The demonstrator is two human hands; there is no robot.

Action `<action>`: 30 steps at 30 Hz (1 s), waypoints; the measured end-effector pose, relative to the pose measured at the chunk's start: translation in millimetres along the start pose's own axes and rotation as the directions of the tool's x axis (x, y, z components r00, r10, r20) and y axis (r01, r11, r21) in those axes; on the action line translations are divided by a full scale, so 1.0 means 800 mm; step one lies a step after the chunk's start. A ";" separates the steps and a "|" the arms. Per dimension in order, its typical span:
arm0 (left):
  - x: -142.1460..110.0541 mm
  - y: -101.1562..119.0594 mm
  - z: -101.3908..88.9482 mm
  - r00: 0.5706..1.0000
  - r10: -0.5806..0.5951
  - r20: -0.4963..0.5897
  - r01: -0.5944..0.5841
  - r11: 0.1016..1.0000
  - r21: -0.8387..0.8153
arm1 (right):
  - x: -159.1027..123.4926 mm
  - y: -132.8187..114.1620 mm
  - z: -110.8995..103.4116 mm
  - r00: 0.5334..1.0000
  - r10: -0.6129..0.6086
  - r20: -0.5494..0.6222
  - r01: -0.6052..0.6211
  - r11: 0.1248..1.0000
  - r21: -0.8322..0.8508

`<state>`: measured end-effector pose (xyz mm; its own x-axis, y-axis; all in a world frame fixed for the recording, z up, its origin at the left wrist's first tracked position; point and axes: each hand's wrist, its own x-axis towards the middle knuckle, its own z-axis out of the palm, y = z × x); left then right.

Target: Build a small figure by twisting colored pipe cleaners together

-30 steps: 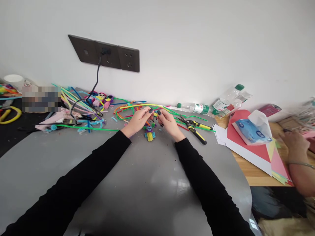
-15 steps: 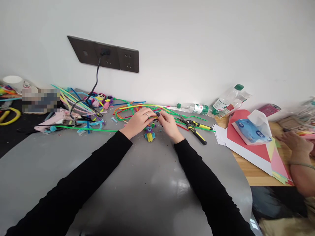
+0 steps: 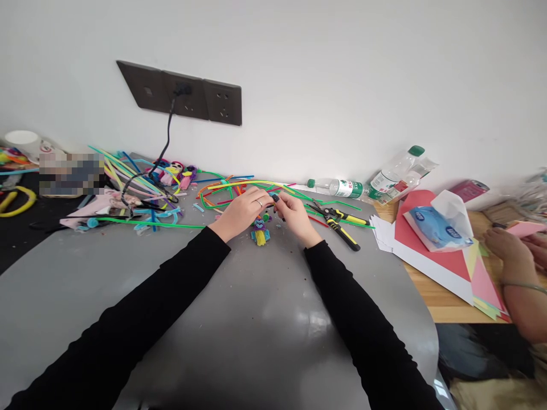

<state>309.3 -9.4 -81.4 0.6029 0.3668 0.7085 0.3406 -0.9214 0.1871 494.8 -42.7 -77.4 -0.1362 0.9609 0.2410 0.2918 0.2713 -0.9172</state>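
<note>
My left hand point(image 3: 242, 213) and my right hand point(image 3: 294, 215) meet over the far part of the grey table, fingertips pinched together. What lies between the fingertips is too small and covered to make out. Just below them sits a small fuzzy pipe-cleaner figure point(image 3: 260, 233) in purple, blue and yellow, its upper part partly hidden by my hands. Behind my fingers spreads a tangle of coloured pipe cleaners, with a yellow-green pipe cleaner point(image 3: 239, 184) arching over it. Right of my right hand rest black-and-yellow pliers point(image 3: 342, 228), their handles spread.
Several finished fuzzy figures point(image 3: 175, 172) and a bundle of pipe cleaners point(image 3: 113, 168) lie at the back left. A black cord point(image 3: 168, 134) hangs from the wall socket. Plastic bottles point(image 3: 348, 188), a tissue pack point(image 3: 436, 226) and coloured paper point(image 3: 431, 250) are at right, near another person's hand point(image 3: 508, 247).
My hands stay together in nearly the same place, with only a slight shift of the fingers. At right, the other person's hand has moved and a pink piece shows beside it.
</note>
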 end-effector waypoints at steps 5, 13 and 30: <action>-0.001 -0.003 0.001 0.999 0.022 0.042 -0.023 1.000 0.012 | 0.001 0.004 -0.005 0.998 0.032 0.046 -0.035 0.998 0.059; -0.002 -0.005 0.001 0.986 0.043 0.162 -0.052 0.997 0.049 | 0.004 0.013 -0.014 0.983 0.077 0.166 -0.092 0.992 0.082; 0.002 0.004 0.005 0.865 -0.462 0.195 0.495 0.723 -0.482 | 0.005 0.006 -0.011 0.996 -0.042 0.084 0.032 0.992 0.126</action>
<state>313.9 -11.6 -82.5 0.5050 0.7683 0.3933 0.1975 -0.5465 0.8139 503.6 -37.4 -78.1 -0.2275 0.9406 0.2522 0.1658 0.2926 -0.9418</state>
